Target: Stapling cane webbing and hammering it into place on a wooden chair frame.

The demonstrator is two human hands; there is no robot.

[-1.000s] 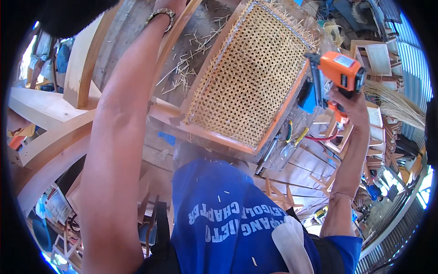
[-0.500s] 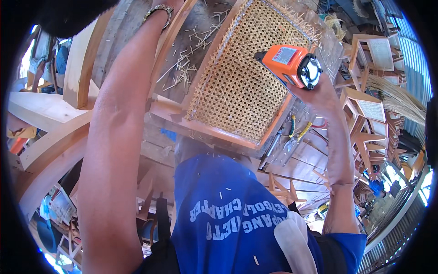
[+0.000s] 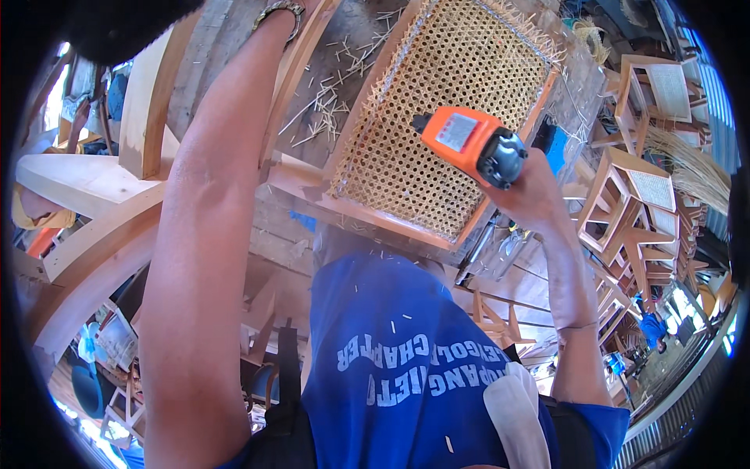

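Observation:
My right hand [image 3: 527,191] is closed round the handle of an orange nail gun [image 3: 469,144] with a black end cap. The gun is over a woven cane panel [image 3: 414,70] set in a wooden frame [image 3: 414,231], its black nose pointing left across the weave. I cannot tell whether the nose touches the cane. Loose cane ends stick out along the panel's far and right edges. At the top edge, my left hand [image 3: 312,6] is beside a curved wooden piece [image 3: 291,74], with a watch on the wrist. Its fingers are out of the picture.
Cut cane bits [image 3: 332,105] are scattered on the worktop left of the panel. Large curved wooden parts [image 3: 101,230] stand at the left. Wooden chair frames [image 3: 629,195] are stacked at the right, near a bundle of long strands [image 3: 687,164]. Hand tools [image 3: 508,242] lie partly hidden below my right hand.
My right hand has brought the nail gun left and nearer to me over the cane panel. The hand now covers part of the tools at the right. My left arm stays in nearly the same place.

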